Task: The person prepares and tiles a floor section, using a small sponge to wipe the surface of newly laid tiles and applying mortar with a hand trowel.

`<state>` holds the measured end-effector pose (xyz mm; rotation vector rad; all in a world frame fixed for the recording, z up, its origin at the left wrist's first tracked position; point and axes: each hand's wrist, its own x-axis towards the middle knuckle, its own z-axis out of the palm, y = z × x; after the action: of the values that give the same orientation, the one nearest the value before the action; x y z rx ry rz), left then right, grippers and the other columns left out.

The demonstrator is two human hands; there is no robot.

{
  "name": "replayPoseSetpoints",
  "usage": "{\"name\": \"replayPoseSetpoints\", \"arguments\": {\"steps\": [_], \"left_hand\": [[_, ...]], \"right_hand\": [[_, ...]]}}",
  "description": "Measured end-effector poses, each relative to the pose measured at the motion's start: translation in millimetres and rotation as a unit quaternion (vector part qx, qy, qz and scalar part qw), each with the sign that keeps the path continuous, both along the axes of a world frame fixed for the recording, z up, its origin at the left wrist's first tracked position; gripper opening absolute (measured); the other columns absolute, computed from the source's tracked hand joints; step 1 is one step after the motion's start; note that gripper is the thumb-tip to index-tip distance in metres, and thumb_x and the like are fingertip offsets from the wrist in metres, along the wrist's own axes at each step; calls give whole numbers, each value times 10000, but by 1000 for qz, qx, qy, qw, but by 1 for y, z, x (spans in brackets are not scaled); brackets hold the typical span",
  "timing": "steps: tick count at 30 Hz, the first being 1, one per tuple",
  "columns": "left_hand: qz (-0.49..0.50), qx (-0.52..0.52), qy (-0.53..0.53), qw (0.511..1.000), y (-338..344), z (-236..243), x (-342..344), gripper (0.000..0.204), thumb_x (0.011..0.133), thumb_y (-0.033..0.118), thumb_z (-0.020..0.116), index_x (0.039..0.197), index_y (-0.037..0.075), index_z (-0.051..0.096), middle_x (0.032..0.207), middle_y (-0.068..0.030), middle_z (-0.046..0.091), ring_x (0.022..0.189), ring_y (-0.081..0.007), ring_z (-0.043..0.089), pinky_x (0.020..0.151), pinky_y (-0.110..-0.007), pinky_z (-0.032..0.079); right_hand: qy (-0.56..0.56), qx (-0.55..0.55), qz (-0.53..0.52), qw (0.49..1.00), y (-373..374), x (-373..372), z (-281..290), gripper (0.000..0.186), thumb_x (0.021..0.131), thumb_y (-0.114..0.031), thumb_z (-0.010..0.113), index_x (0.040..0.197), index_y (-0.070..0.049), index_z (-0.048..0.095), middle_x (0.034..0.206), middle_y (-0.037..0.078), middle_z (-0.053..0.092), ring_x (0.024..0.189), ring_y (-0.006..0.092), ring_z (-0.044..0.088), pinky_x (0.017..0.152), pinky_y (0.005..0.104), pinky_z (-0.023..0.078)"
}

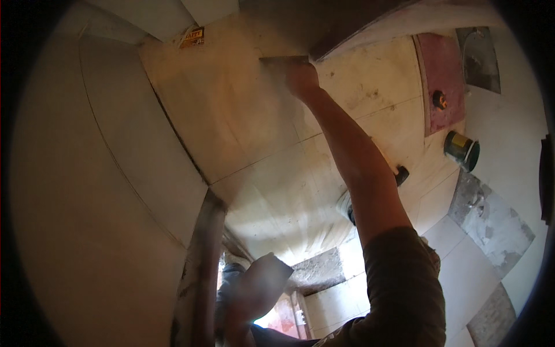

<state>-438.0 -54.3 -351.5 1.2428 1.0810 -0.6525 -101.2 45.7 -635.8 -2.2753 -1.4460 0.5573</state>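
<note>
Dark flat blade (274,59) on pale tiles (248,165), seen from where I stood. The blade lay at the far side, its edge seemingly against the surface; the step in hand appeared to be a stroke across the tiles, and the next move called, I judged, for level, even pressure. Right hand (302,80): fist closed around the blade, arm outstretched. Left hand (263,282), near and blurred: grip could not be told. Outward, right: dark tub (458,149), reddish panel (438,63); far left, yellow-brown packet (192,37).
</note>
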Motion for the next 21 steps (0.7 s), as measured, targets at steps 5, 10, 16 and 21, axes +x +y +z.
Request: {"name": "replayPoseSetpoints", "arguments": {"steps": [5,10,16,21], "left_hand": [[77,12,-29,997,-18,-14,-6,588,725,74,684,1267,-5,470,1146,-166,584,1061,-259,569,928,-341,435],[163,81,80,980,-34,93,-10,556,710,85,678,1230,-6,503,1077,-111,598,994,-195,570,877,-313,443],[35,186,33,981,-14,289,-30,450,721,85,636,1145,-27,536,985,-130,612,889,-207,583,816,-335,457],[-127,356,-87,922,-35,407,-24,636,753,86,603,1338,-32,385,1254,-234,507,1165,-330,504,982,-381,387]], "right_hand": [[-107,24,43,993,-199,-131,20,248,857,-181,515,1051,-49,597,1053,151,589,995,273,559,904,489,397],[76,-259,161,949,-256,-195,132,253,811,-100,522,1039,-61,626,1011,135,642,937,328,607,847,446,445],[115,-166,-42,978,-191,-169,299,231,800,-81,518,983,-110,656,953,161,654,896,313,627,767,419,491],[222,-143,-267,927,-173,-174,421,272,814,-109,499,1046,-65,634,984,182,646,910,349,621,762,452,492]]}}
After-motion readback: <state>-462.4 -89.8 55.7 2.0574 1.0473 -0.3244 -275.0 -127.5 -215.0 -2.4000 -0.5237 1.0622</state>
